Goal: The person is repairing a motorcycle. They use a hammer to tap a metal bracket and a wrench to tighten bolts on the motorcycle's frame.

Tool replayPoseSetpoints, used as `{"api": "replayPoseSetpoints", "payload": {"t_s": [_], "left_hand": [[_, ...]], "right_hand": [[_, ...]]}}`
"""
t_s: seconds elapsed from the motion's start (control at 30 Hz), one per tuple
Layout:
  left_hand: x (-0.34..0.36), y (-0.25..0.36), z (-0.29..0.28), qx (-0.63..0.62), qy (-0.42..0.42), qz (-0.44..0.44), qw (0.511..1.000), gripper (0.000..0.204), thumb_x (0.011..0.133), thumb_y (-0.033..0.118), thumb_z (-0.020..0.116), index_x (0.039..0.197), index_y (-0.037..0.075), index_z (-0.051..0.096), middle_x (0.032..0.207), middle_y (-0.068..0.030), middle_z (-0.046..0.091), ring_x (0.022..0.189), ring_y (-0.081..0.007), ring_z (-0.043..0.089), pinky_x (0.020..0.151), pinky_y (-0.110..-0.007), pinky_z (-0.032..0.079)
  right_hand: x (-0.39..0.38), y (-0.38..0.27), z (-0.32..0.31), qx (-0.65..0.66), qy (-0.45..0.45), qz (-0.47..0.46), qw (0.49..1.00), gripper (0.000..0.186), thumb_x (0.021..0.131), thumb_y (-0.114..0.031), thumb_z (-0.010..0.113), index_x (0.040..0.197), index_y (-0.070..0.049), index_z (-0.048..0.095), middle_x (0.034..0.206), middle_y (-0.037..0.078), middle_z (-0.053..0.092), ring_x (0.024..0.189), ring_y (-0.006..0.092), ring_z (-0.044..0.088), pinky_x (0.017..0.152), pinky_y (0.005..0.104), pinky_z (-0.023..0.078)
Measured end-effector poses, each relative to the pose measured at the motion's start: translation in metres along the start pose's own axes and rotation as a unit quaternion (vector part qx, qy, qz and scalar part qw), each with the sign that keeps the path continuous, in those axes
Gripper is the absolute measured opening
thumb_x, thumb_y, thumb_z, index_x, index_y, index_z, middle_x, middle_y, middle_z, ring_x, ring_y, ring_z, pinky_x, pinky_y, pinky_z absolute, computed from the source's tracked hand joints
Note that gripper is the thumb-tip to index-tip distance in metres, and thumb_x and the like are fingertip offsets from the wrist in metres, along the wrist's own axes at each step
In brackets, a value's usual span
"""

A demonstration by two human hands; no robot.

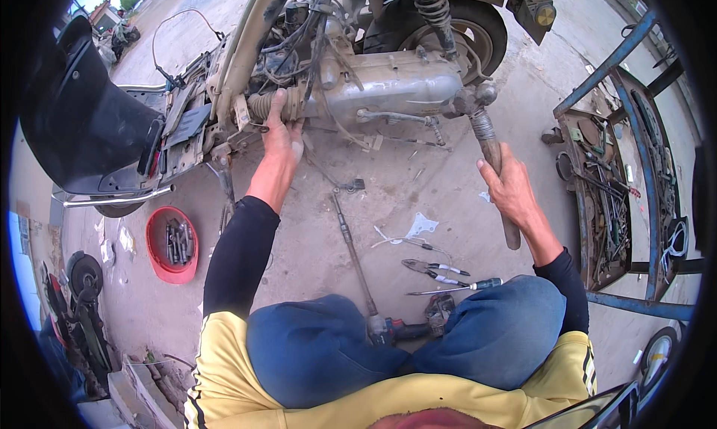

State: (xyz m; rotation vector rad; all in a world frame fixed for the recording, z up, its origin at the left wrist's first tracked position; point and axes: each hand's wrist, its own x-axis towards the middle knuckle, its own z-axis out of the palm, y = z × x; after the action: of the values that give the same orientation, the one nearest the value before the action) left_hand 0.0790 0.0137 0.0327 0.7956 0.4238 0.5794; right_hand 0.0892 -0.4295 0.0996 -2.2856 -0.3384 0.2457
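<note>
In front of me is a partly stripped scooter, its long grey engine case (388, 85) exposed. My left hand (280, 146) is closed around a ribbed rubber boot (263, 106) at the case's left end, thumb on top; its other fingers are mostly hidden. My right hand (511, 186) grips the wooden handle of a hammer (487, 134), held upright. The hammer's metal head is at the right end of the case, by the rear wheel (484, 44); whether they touch I cannot tell. Below the case hangs a kick-start lever (399, 116).
Between my knees lies a power driver (382, 332) with a long extension. Pliers (429, 268) and a screwdriver (459, 286) lie by my right knee. An upturned red hard hat (170, 274) holds several sockets at left. A blue-framed tool rack (648, 309) stands at right.
</note>
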Motion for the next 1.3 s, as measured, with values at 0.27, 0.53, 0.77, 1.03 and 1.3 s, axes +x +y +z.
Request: {"api": "replayPoseSetpoints", "payload": {"t_s": [0.27,0.53,0.77,1.03,1.3], "left_hand": [[-0.001,0.006,-0.002,0.001,0.035,-0.002,0.999,0.062,0.079,0.030,0.090,0.130,0.016,0.057,0.122,-0.0006,0.065,0.114,-0.0171,0.062,0.100,-0.038,0.049],[-0.005,0.003,0.007,0.004,0.041,0.014,0.999,0.058,0.082,0.035,0.088,0.128,0.012,0.060,0.120,-0.0012,0.065,0.111,-0.0174,0.060,0.100,-0.037,0.047],[-0.002,0.000,0.004,0.000,0.031,0.006,0.999,0.062,0.081,0.034,0.089,0.130,0.010,0.060,0.129,-0.0042,0.062,0.122,-0.0214,0.057,0.109,-0.041,0.043],[0.000,0.007,0.001,0.001,0.038,-0.003,0.999,0.065,0.078,0.031,0.090,0.131,0.014,0.056,0.122,-0.0017,0.065,0.115,-0.0184,0.061,0.101,-0.040,0.048],[0.000,0.004,0.007,0.003,0.049,0.009,0.999,0.063,0.079,0.034,0.089,0.129,0.015,0.057,0.120,-0.0012,0.066,0.112,-0.0172,0.062,0.098,-0.039,0.048]], "right_hand": [[-0.002,-0.009,-0.001,-0.010,-0.062,0.006,0.998,0.037,0.099,-0.030,0.060,0.114,0.003,0.054,0.079,0.028,0.065,0.069,0.0448,0.065,0.070,0.0544,0.050],[0.014,0.015,-0.006,0.010,-0.113,0.082,0.990,0.037,0.099,-0.028,0.064,0.114,0.005,0.057,0.070,0.017,0.061,0.062,0.0261,0.062,0.061,0.0439,0.052],[0.001,0.015,0.019,0.008,-0.016,0.016,1.000,0.036,0.100,-0.029,0.063,0.109,0.005,0.057,0.073,0.023,0.063,0.063,0.0351,0.064,0.063,0.0490,0.050],[-0.015,0.046,0.016,0.263,-0.114,0.093,0.953,0.030,0.099,-0.028,0.067,0.106,0.000,0.059,0.070,0.000,0.053,0.046,0.0100,0.052,0.043,0.0286,0.044],[-0.022,0.175,0.089,0.487,-0.166,0.313,0.799,0.019,0.094,-0.019,0.072,0.099,-0.007,0.058,0.071,-0.001,0.053,0.052,0.0098,0.051,0.047,0.0297,0.042]]}}
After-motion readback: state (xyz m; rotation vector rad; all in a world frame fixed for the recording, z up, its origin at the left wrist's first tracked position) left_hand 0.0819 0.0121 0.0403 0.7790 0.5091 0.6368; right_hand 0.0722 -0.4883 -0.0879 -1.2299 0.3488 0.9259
